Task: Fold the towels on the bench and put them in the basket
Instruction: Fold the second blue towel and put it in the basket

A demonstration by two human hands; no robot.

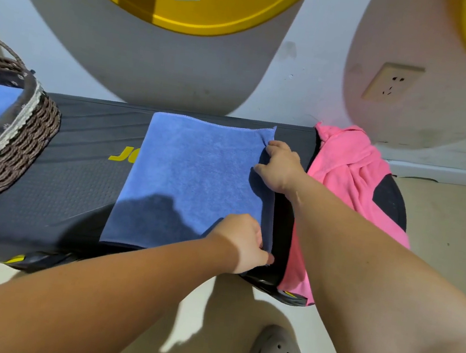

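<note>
A dark padded bench stands against a white wall with a socket, on a pale floor. A blue towel lies flat on it. The left hand pinches the towel's near right corner; the right hand, fingers curled, grips its far right edge. A pink towel is heaped on the bench's right end, and a woven basket sits on the left end.

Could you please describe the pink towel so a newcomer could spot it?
Find the dark bench against the wall. At its right end, beyond the flat blue towel, lies the pink towel. It alone is crumpled and hangs over the edge.
</note>
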